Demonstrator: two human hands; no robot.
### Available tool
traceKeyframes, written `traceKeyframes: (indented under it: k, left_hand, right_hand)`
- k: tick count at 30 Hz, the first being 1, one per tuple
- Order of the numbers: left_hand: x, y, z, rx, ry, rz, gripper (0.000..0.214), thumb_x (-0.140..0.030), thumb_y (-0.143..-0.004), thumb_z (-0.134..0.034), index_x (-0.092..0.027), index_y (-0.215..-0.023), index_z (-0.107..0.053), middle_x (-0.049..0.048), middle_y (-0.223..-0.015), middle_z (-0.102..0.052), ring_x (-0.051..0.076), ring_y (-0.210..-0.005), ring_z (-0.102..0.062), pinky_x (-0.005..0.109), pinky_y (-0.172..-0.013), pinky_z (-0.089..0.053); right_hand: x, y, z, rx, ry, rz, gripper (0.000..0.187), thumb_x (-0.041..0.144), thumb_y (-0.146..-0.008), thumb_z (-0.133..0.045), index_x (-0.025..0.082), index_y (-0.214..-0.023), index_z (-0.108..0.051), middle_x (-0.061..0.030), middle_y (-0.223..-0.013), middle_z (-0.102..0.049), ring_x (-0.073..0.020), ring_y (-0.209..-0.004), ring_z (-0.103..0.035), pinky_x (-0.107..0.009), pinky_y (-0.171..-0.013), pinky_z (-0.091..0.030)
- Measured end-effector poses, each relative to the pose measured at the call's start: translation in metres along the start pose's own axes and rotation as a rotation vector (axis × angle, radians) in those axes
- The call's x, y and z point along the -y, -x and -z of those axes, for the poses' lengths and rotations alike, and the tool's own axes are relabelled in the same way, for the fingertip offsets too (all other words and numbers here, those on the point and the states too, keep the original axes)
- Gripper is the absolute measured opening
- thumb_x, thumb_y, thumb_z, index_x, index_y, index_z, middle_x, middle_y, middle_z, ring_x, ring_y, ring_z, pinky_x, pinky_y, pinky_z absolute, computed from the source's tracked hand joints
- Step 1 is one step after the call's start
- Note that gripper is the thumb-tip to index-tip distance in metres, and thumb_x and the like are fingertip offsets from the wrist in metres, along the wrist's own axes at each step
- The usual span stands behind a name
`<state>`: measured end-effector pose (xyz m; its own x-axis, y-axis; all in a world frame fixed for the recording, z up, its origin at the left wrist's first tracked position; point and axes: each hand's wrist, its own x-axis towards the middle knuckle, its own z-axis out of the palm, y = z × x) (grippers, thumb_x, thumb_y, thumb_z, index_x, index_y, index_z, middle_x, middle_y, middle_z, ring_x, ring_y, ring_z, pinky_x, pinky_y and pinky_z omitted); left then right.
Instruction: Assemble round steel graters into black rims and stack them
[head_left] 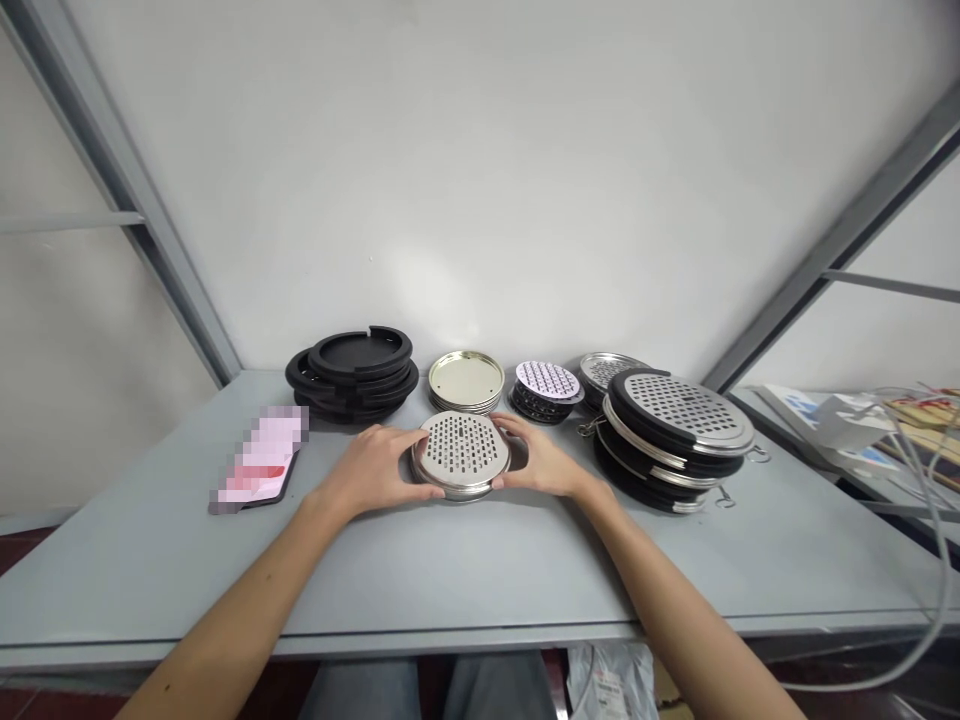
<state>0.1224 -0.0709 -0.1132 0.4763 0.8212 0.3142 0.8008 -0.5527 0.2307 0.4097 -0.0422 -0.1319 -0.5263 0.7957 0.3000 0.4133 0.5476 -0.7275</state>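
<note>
A round metal disc with a perforated top [462,445] sits in front of me on the grey table, its silvery rim showing along the near side. My left hand [379,467] grips its left edge, thumb at the front and fingers curled behind. On the opposite edge, my right hand [536,457] holds it the same way. Just behind it is a stack of shallow pale-gold metal lids [466,378]. A small stack topped by a pinkish perforated disc [549,380] stands behind my right hand. What lies inside the held disc is hidden.
Black ring-shaped covers [360,352] are piled at the back left, near a phone [262,455] with a blurred screen. To the right stands a stack of perforated discs with black rims and wire clips [679,410]. More perforated metal discs [611,368] sit behind it. A white cable [937,560] hangs at far right.
</note>
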Motion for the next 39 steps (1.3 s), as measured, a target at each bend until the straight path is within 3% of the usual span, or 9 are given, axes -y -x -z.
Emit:
traceKeyframes:
  k: [10,20,28,39]
  left_hand:
    - [0.004,0.003,-0.009,0.073,0.052,-0.022,0.086,-0.069,-0.064,-0.07,-0.024,-0.135,-0.05,0.0099,-0.134,-0.056,0.035,-0.121,-0.051,0.046,-0.101,-0.041]
    - [-0.004,0.002,-0.01,0.103,0.153,-0.01,0.083,-0.066,-0.062,-0.074,-0.022,-0.13,-0.055,0.0098,-0.118,-0.062,0.031,-0.11,-0.057,0.041,-0.095,-0.045]
    - [-0.003,0.0,-0.012,0.051,0.184,-0.001,0.085,-0.065,-0.064,-0.073,-0.021,-0.135,-0.053,0.0127,-0.132,-0.055,0.034,-0.121,-0.05,0.045,-0.103,-0.04]
    - [0.003,0.002,-0.016,0.138,0.16,-0.016,0.087,-0.064,-0.064,-0.073,-0.018,-0.135,-0.051,0.0144,-0.131,-0.055,0.033,-0.122,-0.049,0.044,-0.103,-0.039]
  right_hand:
    - [-0.003,0.001,-0.006,0.063,0.098,-0.019,0.096,0.049,-0.053,-0.085,0.018,-0.137,-0.048,-0.0164,-0.145,-0.043,-0.036,-0.132,-0.041,-0.052,-0.112,-0.029]
    - [-0.002,0.002,0.005,0.062,0.114,-0.05,0.099,0.051,-0.045,-0.087,0.013,-0.13,-0.054,-0.018,-0.136,-0.051,-0.0351,-0.123,-0.051,-0.049,-0.107,-0.038]
    - [-0.003,0.002,0.009,-0.043,0.029,0.013,0.095,0.047,-0.047,-0.088,0.016,-0.13,-0.054,-0.0158,-0.136,-0.052,-0.0325,-0.124,-0.05,-0.047,-0.107,-0.038]
    - [-0.01,0.001,0.0,0.041,0.119,-0.008,0.096,0.051,-0.048,-0.086,0.016,-0.13,-0.053,-0.0159,-0.13,-0.056,-0.0326,-0.117,-0.054,-0.048,-0.103,-0.041]
